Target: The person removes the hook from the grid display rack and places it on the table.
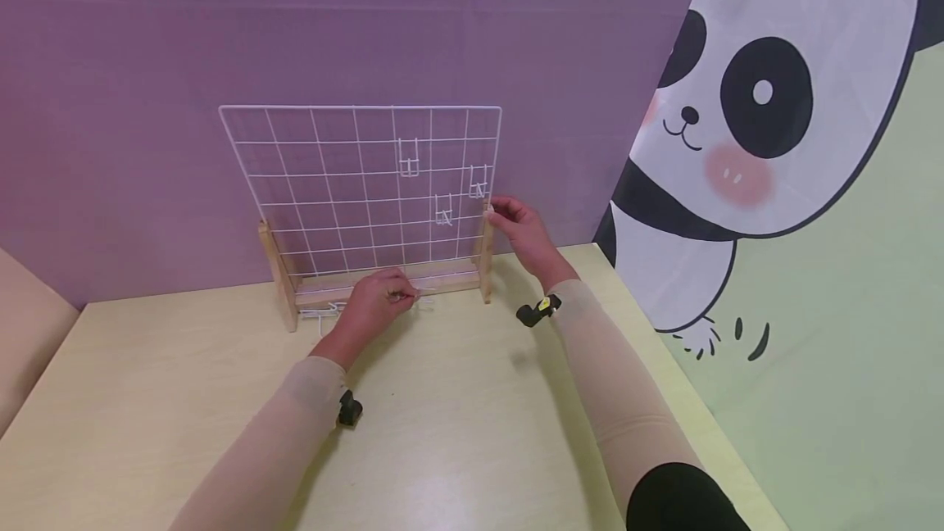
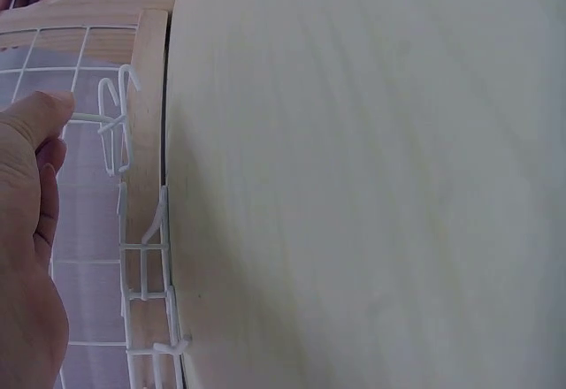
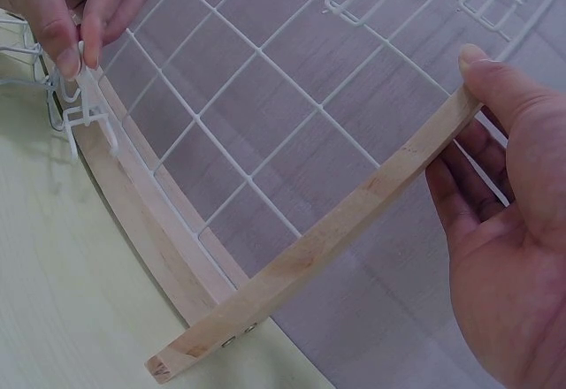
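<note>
A white wire grid panel (image 1: 361,107) stands upright in a light wooden stand (image 1: 280,277). Three white wire hooks hang on its right half, one of them a hook (image 1: 409,166) near the upper middle. My left hand (image 1: 374,303) pinches another white wire hook (image 2: 113,128) between thumb and fingers, in front of the stand's base. At the stand's right post (image 3: 354,203), my right hand (image 1: 522,238) holds the top end, thumb on the near side and fingers behind. Several loose wire hooks (image 2: 144,270) lie by the base, left of my left hand.
The stand is at the back of a pale wooden table (image 1: 442,433), against a purple wall (image 1: 147,105). A panda picture (image 1: 826,187) covers the wall to the right. A beige surface (image 1: 29,326) borders the table on the left.
</note>
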The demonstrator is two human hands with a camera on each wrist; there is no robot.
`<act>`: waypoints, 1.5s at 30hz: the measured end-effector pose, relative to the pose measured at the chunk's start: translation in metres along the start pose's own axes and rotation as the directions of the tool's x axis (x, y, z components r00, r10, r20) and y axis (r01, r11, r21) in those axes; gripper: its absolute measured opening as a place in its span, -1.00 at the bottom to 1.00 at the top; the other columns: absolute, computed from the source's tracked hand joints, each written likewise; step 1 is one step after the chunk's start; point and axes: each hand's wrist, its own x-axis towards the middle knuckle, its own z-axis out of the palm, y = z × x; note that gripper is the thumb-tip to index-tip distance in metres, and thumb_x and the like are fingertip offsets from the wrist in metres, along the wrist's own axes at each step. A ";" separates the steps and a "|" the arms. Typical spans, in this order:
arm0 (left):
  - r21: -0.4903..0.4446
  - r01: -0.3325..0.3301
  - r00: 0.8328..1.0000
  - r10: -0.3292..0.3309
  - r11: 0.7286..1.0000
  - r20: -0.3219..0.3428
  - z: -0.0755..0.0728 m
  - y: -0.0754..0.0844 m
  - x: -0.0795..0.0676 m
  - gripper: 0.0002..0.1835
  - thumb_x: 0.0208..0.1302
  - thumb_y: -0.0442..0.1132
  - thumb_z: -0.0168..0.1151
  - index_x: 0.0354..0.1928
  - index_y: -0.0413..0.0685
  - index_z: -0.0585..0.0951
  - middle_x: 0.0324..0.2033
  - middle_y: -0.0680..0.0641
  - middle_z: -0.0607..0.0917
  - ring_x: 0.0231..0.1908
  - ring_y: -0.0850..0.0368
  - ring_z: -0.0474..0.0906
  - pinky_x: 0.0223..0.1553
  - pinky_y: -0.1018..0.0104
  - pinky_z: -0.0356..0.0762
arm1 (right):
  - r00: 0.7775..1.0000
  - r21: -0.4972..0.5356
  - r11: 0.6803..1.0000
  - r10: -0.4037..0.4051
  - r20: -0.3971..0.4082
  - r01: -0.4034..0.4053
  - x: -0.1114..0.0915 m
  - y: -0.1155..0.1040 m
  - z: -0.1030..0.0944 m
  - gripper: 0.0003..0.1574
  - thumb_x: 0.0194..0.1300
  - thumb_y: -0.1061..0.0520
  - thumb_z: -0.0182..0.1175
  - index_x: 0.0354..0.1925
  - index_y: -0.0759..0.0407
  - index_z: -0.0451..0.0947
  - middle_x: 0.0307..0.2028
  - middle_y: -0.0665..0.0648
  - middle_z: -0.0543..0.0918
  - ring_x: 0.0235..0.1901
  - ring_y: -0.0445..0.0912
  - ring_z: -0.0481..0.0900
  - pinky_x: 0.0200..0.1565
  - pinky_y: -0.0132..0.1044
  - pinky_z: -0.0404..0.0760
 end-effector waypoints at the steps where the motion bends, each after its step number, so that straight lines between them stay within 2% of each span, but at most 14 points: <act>1: -0.004 0.003 1.000 -0.003 1.000 0.001 0.000 0.000 0.000 -0.92 0.34 -0.44 0.57 -0.21 -0.13 0.88 -0.23 0.00 0.76 -0.20 0.05 0.71 -0.06 0.05 0.77 | 1.000 0.004 1.000 -0.002 0.002 0.002 0.000 0.000 0.000 -0.58 0.62 0.17 0.33 0.31 0.34 0.64 0.06 0.04 0.72 0.16 -0.06 0.62 0.50 -0.04 0.47; 6: -0.021 0.016 1.000 -0.016 1.000 0.006 0.002 -0.002 -0.001 -0.91 0.32 -0.47 0.56 -0.22 -0.16 0.88 -0.23 -0.01 0.76 -0.19 0.04 0.74 -0.05 0.03 0.78 | 1.000 0.014 1.000 -0.003 0.007 0.003 0.001 0.002 0.001 -0.59 0.62 0.17 0.34 0.29 0.34 0.64 0.05 0.03 0.72 0.16 -0.05 0.61 0.50 -0.05 0.47; 13: -0.090 0.032 0.999 -0.032 0.995 0.008 0.004 0.001 -0.003 -0.89 0.31 -0.51 0.55 -0.23 -0.17 0.87 -0.25 -0.02 0.76 -0.17 0.01 0.79 -0.04 0.06 0.81 | 1.000 0.010 1.000 0.000 0.009 0.000 0.001 0.004 0.000 -0.61 0.62 0.15 0.34 0.29 0.30 0.65 0.07 0.06 0.71 0.17 -0.05 0.60 0.51 -0.04 0.46; 20: -0.046 0.013 1.000 -0.012 0.999 0.008 0.004 0.000 -0.002 -0.90 0.30 -0.50 0.55 -0.26 -0.17 0.87 -0.26 -0.02 0.76 -0.20 0.03 0.77 -0.07 0.09 0.80 | 1.000 0.019 1.000 -0.001 0.007 0.001 0.001 0.002 0.001 -0.59 0.62 0.18 0.33 0.30 0.35 0.64 0.05 0.03 0.71 0.15 -0.08 0.61 0.51 -0.05 0.46; 28: -0.007 0.038 0.997 -0.037 0.999 0.064 0.003 0.001 0.000 -0.91 0.31 -0.48 0.56 -0.26 -0.16 0.87 -0.28 0.01 0.74 -0.23 0.05 0.73 -0.07 0.08 0.80 | 1.000 0.020 1.000 0.006 0.009 -0.007 0.000 0.002 0.002 -0.57 0.63 0.17 0.32 0.32 0.34 0.63 0.07 0.04 0.71 0.19 -0.06 0.61 0.51 -0.06 0.45; 37: 0.014 0.038 0.993 -0.039 0.999 0.107 0.002 0.000 0.000 -0.90 0.31 -0.48 0.57 -0.24 -0.15 0.86 -0.30 0.03 0.74 -0.25 0.08 0.67 -0.09 0.13 0.78 | 1.000 0.004 1.000 -0.001 0.004 0.001 -0.002 -0.003 0.003 -0.58 0.63 0.18 0.32 0.32 0.33 0.64 0.10 0.08 0.71 0.19 -0.06 0.61 0.50 -0.07 0.46; 42: -0.004 0.057 0.988 -0.056 0.998 0.140 0.002 -0.001 -0.001 -0.89 0.32 -0.46 0.57 -0.23 -0.12 0.85 -0.31 0.05 0.72 -0.23 0.10 0.68 -0.08 0.15 0.77 | 1.000 0.006 1.000 -0.005 0.012 0.005 -0.001 -0.002 0.002 -0.59 0.63 0.19 0.31 0.32 0.32 0.64 0.13 0.10 0.72 0.20 -0.08 0.61 0.51 -0.08 0.45; 45: -0.028 0.092 0.982 -0.086 0.995 0.170 0.002 -0.001 -0.002 -0.91 0.34 -0.41 0.58 -0.21 -0.09 0.85 -0.30 0.05 0.72 -0.21 0.11 0.68 -0.07 0.14 0.76 | 1.000 0.006 1.000 -0.004 0.011 0.004 0.000 0.000 0.001 -0.60 0.63 0.19 0.31 0.31 0.30 0.64 0.11 0.06 0.73 0.20 -0.10 0.62 0.50 -0.09 0.45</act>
